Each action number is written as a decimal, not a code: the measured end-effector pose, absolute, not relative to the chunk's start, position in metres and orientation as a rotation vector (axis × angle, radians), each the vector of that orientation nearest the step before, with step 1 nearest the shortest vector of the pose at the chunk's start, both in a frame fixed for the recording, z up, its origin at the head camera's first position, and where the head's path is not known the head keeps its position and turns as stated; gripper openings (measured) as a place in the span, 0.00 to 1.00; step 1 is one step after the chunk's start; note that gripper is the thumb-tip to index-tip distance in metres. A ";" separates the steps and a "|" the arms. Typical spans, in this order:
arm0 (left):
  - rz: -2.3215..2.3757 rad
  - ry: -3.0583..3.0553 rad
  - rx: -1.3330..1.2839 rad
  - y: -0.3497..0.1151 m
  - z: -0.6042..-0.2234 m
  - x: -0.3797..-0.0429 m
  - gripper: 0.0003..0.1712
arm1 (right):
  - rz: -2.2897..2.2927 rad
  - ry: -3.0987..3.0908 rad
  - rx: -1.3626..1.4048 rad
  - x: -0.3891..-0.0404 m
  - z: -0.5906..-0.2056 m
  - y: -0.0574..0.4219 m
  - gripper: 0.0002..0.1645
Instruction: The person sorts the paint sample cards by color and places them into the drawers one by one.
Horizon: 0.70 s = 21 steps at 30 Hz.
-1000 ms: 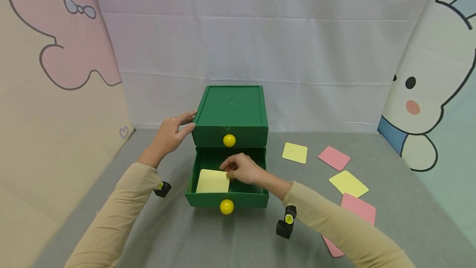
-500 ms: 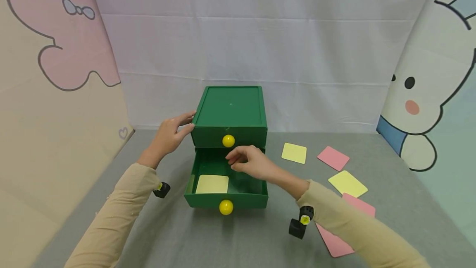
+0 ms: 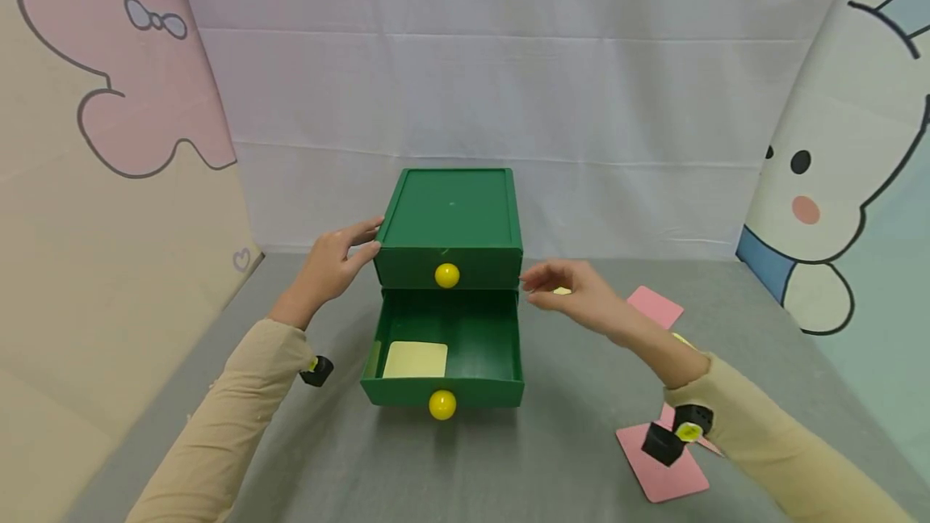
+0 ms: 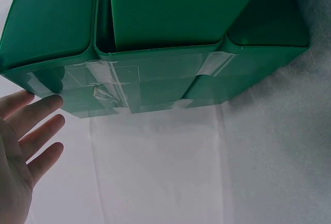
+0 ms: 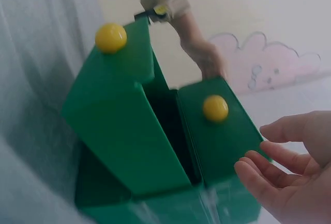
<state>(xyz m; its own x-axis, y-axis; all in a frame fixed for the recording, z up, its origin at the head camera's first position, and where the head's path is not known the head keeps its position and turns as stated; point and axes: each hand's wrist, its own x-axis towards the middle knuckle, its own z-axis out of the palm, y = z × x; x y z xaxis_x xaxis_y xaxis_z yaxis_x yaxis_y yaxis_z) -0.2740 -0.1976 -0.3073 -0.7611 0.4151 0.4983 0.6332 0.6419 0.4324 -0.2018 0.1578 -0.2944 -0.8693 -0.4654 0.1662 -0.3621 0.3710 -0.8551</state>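
A green two-drawer box stands on the table, its upper drawer pushed in and its lower drawer pulled out. Each drawer front has a round yellow knob. Flat on the left part of the lower drawer's floor lies a yellow card. My left hand rests its straight fingers against the upper left side of the box; its fingers are spread in the left wrist view. To the right of the box hovers my right hand, loosely curved and holding nothing, above a partly hidden yellow card.
A pink card lies on the grey table right of the box. Nearer, another pink card lies partly under the right wrist camera's view line. The right forearm hides most of a second loose yellow card. A white cloth hangs behind.
My right hand has let go of the yellow card, which now lies flat in the lower drawer. It has risen out and moved right, past the box. The left hand has stayed in place.
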 end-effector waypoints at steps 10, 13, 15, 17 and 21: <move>-0.855 -2.516 -0.826 -0.199 -0.308 -0.274 0.25 | -1.396 2.710 -0.348 -0.209 -0.337 0.253 0.26; -0.855 -2.512 -0.832 -0.198 -0.308 -0.274 0.25 | -1.303 2.769 -0.236 -0.208 -0.354 0.281 0.29; -0.856 -2.508 -0.836 -0.198 -0.308 -0.274 0.24 | -1.234 2.797 -0.177 -0.207 -0.364 0.296 0.32; -0.854 -2.504 -0.838 -0.198 -0.308 -0.274 0.24 | -1.175 2.819 -0.137 -0.205 -0.374 0.310 0.34; -0.850 -2.501 -0.838 -0.198 -0.307 -0.274 0.24 | -1.054 2.854 -0.078 -0.200 -0.391 0.329 0.37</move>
<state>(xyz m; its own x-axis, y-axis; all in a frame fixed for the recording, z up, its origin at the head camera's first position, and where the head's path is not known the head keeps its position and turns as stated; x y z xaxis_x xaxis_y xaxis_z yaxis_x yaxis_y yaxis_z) -0.2739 -0.1976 -0.3075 -0.7554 0.4165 0.5058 0.6384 0.6415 0.4253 -0.2003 0.3292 -0.3914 -0.9939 -0.0815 -0.0739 -0.0140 0.7595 -0.6504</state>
